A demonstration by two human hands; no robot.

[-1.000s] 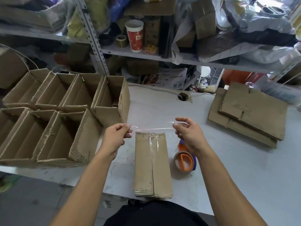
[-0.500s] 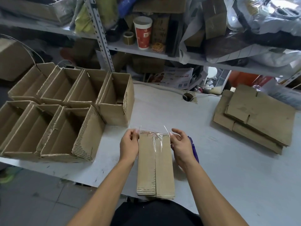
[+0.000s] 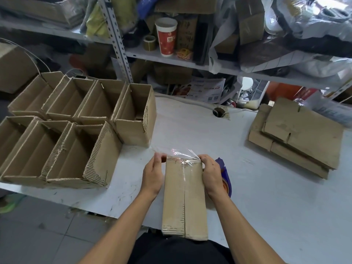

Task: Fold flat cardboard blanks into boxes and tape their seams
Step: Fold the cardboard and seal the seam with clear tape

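Note:
A long narrow cardboard box (image 3: 183, 199) lies bottom-up on the white table (image 3: 266, 197), its two flaps meeting along a centre seam. A strip of clear tape (image 3: 182, 155) crosses its far end and shines in the light. My left hand (image 3: 153, 174) grips the box's far left corner, fingers curled over the tape end. At the far right corner my right hand (image 3: 211, 173) presses the other tape end down the side. A tape dispenser (image 3: 224, 178), blue and orange, sits just right of my right hand, partly hidden by it.
Several finished open boxes (image 3: 76, 130) stand in two rows on the left of the table. A stack of flat cardboard blanks (image 3: 297, 136) lies at the right. Crowded shelves (image 3: 171, 56) with a red paper cup (image 3: 166, 36) rise behind the table.
One second ago both hands held the tape strip stretched in the air above the box. They have lowered it onto the far end and wrapped its ends down over the two sides.

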